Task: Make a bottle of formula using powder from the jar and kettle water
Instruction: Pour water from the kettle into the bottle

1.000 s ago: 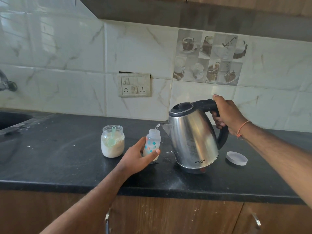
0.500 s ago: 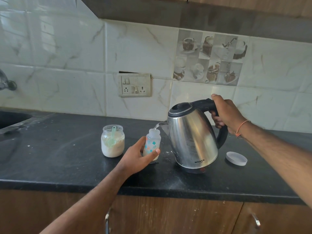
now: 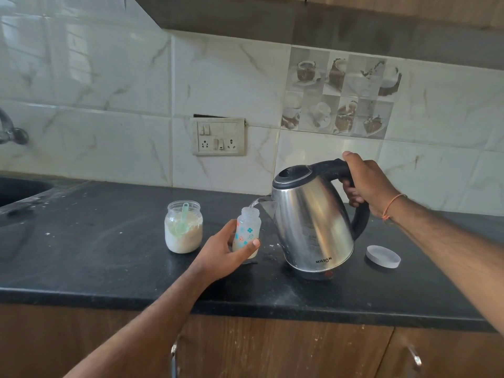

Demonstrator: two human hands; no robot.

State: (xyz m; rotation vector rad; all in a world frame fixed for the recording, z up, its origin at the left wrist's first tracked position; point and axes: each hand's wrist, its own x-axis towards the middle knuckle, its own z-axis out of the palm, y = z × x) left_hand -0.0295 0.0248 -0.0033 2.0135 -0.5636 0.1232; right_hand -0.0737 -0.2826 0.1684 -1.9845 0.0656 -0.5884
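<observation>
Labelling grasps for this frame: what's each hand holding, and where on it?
Left hand grips the small clear printed baby bottle round its lower body. Right hand grips the stainless steel kettle by its black handle.

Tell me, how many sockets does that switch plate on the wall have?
2. Both sit in the bottom row of the switch plate on the tiled wall: one socket at its left end, the other at its right end. None looks hidden.

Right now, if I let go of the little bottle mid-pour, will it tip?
Possibly. The bottle looks narrow, tall and light, so the kettle spout could nudge it over. The left hand gripping it probably helps.
</observation>
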